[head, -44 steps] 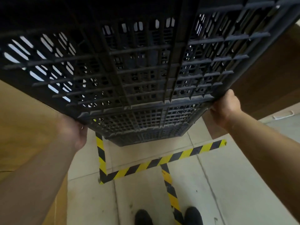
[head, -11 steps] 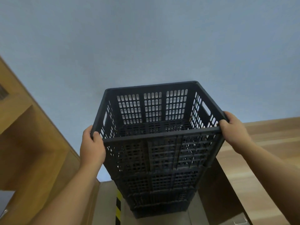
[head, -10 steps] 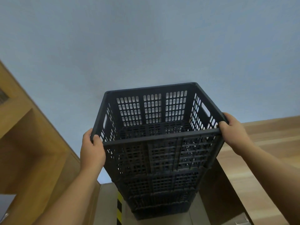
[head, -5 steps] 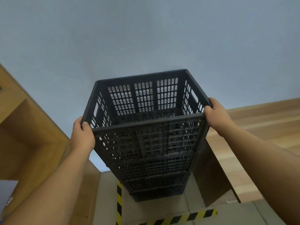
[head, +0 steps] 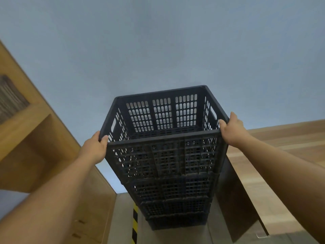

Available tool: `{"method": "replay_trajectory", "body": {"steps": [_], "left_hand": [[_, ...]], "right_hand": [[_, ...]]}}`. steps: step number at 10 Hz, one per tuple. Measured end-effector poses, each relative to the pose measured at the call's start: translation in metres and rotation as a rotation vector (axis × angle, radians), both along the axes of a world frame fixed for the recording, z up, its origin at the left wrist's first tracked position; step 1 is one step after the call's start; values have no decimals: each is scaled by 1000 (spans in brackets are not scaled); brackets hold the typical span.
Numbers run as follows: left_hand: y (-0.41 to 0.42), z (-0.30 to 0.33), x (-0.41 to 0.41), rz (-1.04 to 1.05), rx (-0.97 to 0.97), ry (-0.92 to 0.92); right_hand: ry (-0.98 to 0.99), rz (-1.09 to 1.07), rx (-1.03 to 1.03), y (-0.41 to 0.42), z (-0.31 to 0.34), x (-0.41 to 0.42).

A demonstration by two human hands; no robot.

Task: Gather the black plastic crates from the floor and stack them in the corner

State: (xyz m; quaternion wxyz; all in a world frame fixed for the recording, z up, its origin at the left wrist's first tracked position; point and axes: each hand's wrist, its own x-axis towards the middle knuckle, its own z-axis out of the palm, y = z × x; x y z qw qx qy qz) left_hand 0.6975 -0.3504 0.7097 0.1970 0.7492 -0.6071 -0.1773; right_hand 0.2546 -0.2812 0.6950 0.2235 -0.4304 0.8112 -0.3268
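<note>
The left hand (head: 94, 148) and the right hand (head: 233, 130) each grip a near top corner of the top crate (head: 163, 138); between both grips it sits on the crate stack (head: 175, 205).

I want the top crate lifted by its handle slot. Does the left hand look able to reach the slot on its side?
Probably yes: the left hand grips the top crate rim just below the open handle slot, nothing between.

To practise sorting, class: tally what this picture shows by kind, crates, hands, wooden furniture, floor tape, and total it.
Black slatted plastic crates: 4, stacked; lower ones hard to separate
Bare hands: 2, left hand, right hand, both gripping the top rim
Light wooden furniture units: 2
Yellow-and-black striped floor tape: 1
Total: 9
</note>
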Motion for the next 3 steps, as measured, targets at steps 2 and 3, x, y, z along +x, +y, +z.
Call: {"method": "replay_trajectory", "body": {"steps": [2, 3], "left_hand": [[39, 1, -5, -133, 57, -385], [65, 13, -31, -219, 76, -283]], "right_hand": [[-19, 30, -347, 49, 43, 31], [-223, 75, -601, 84, 103, 49]]}}
